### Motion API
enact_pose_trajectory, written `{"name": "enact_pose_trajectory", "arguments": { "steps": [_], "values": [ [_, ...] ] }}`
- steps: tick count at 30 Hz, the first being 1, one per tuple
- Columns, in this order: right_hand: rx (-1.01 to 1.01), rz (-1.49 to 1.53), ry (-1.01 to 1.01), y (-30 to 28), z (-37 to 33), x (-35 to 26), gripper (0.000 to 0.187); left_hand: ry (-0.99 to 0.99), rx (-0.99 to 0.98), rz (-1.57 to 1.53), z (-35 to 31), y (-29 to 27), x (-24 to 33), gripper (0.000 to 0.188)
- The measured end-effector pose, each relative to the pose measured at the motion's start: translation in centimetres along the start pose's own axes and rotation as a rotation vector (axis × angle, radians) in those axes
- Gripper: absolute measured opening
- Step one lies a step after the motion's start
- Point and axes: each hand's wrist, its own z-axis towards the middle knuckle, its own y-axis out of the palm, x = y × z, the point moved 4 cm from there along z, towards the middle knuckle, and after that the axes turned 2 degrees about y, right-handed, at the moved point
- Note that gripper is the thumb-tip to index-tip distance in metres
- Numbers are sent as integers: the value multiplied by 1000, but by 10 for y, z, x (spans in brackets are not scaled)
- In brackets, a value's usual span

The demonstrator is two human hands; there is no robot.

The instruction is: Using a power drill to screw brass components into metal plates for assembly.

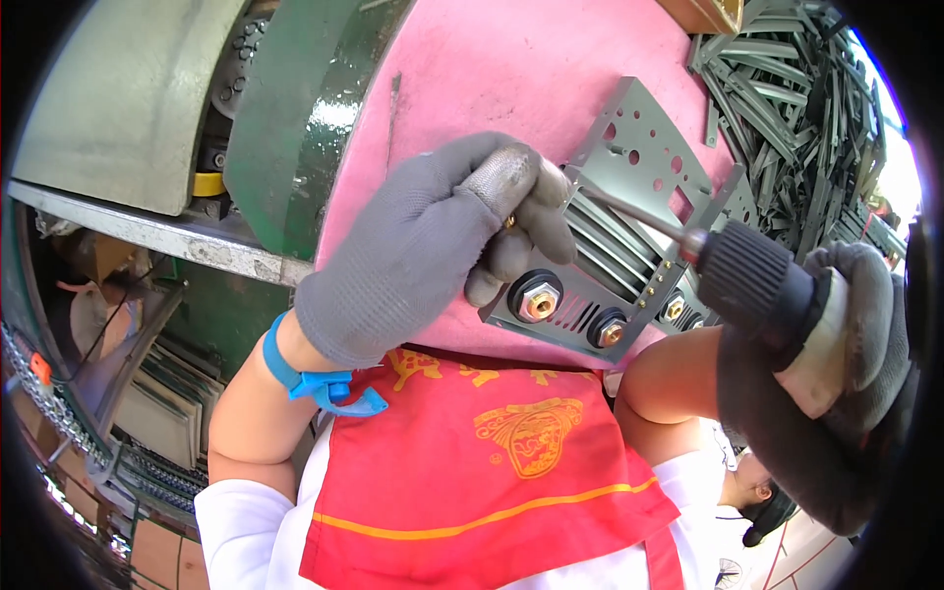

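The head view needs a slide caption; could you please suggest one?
Gloved left hand holds small brassy piece beside metal frame; gloved right hand grips power drill.

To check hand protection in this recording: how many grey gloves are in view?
2: one on the left hand, over the pink surface; one on the right hand, around the black driver.

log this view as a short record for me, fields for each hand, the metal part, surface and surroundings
left hand: grey-gloved left hand, fingers curled around a small brass-coloured piece
right hand: gloved right hand, gripping a black driver
driver bit: points toward the left fingertips; contact unclear
metal part: grey perforated metal part, with brass-coloured fittings on the side nearest the person
surface: pink work surface
surroundings: pile of grey metal strips at upper right
worn: red apron, blue wristband on the left
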Motion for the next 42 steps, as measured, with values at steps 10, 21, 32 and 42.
{"name": "enact_pose_trajectory", "arguments": {
  "steps": [10, 21, 32, 42],
  "values": [
    [5, -2, 25, 15, 3, -2, 11, -215, -74, -152, 1, 0, -1, 49],
    [17, -1, 91, 25, -1, -3, 13, -221, -281, -583, -10, 10, -10, 47],
    [68, 3, 210, 19, 5, 21, 16, 41, 187, 597, -26, 7, -14, 51],
    [90, 5, 314, 16, -7, 22, 18, 228, 214, 636, -23, 14, -31, 42]
  ]
}}
